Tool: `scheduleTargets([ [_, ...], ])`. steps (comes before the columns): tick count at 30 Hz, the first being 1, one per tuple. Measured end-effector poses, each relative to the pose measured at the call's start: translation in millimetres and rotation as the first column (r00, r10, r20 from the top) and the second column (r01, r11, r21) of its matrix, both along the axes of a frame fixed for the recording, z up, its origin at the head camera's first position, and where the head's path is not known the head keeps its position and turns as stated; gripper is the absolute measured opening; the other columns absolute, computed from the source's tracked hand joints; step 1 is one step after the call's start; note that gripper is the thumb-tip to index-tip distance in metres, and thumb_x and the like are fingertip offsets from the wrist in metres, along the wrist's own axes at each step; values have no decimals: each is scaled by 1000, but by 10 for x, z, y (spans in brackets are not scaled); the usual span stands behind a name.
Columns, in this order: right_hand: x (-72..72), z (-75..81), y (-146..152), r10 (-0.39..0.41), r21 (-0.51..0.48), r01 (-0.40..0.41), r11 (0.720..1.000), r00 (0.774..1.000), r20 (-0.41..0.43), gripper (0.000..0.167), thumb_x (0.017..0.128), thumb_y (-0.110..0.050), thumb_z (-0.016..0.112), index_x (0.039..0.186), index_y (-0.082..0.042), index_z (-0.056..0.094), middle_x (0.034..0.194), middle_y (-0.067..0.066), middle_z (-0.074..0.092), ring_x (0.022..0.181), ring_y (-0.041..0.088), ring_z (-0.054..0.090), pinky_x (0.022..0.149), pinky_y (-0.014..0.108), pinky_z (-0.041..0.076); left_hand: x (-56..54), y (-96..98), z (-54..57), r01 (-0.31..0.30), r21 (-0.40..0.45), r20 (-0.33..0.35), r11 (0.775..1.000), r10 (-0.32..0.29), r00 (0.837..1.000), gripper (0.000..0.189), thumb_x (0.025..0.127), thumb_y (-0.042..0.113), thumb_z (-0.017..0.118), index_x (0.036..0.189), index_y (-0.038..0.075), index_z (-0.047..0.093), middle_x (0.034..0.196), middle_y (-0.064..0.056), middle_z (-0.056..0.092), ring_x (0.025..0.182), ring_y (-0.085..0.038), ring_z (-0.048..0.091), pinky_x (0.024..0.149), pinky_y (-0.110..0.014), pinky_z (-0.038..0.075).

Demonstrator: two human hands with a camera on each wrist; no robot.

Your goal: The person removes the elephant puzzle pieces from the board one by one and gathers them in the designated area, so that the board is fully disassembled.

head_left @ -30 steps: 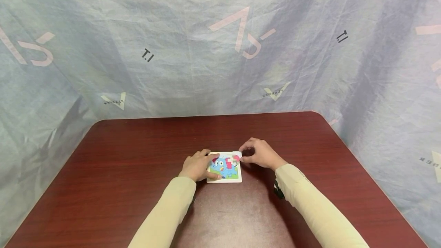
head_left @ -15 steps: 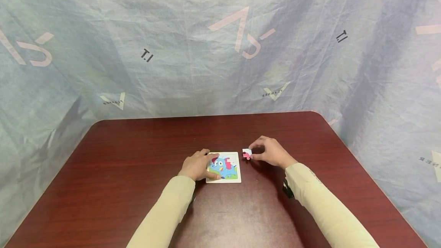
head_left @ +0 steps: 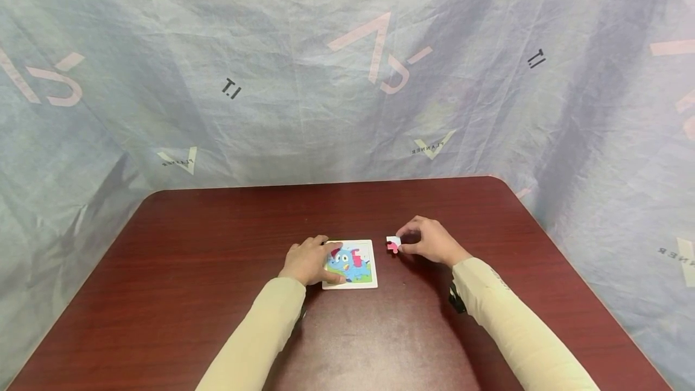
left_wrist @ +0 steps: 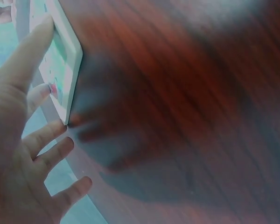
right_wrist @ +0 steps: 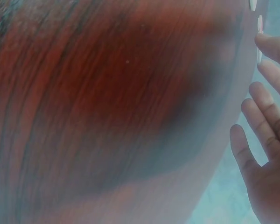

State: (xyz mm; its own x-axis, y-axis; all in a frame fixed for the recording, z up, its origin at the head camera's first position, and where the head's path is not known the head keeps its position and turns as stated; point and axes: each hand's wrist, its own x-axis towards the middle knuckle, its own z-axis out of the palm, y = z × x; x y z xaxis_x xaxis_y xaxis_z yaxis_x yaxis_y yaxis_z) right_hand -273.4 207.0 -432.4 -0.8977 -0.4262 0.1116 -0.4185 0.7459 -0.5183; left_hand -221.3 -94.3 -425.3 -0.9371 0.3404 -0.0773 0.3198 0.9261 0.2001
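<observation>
A square puzzle board (head_left: 369,282) with a white frame and a blue cartoon elephant picture lies on the table. My left hand (head_left: 307,262) rests over its left side, thumb and index finger extended across the picture. In the left wrist view the thumb (left_wrist: 28,53) touches the face of the board, and the other fingers are spread near its corner. To the right of the board, my right hand (head_left: 431,241) pinches a pink and white jigsaw puzzle piece (head_left: 393,244) between thumb and index finger. The right wrist view shows that piece (right_wrist: 260,23) only edge-on.
The dark red wooden table (head_left: 228,240) has rounded far corners. A grey-blue cloth curtain (head_left: 304,107) with printed lettering hangs behind it and along its sides.
My right hand has lifted the puzzle piece from the board's upper right corner and moved it right, off the board. My left hand has stayed on the board, which has shifted slightly left.
</observation>
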Motion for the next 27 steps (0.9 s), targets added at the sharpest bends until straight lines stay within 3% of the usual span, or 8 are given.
scheduleTargets([
  [10,-20,-32,3,30,6,-30,1000,999,-16,19,84,-15,84,102,-10,78,104,4,68,101,28,63,91,47,50,1,-51,-28,-16,22,7,1000,16,1000,78,78,50,86,145,24,58,148,-11,51,133,-32,50,104,-57,42],
  [27,-9,-72,-38,32,24,-32,999,999,-14,19,84,-14,84,102,-10,78,101,4,66,92,25,61,84,42,50,8,-78,-55,-10,51,7,999,10,1000,78,78,50,86,146,24,57,148,-11,51,130,-33,54,99,-57,46],
])
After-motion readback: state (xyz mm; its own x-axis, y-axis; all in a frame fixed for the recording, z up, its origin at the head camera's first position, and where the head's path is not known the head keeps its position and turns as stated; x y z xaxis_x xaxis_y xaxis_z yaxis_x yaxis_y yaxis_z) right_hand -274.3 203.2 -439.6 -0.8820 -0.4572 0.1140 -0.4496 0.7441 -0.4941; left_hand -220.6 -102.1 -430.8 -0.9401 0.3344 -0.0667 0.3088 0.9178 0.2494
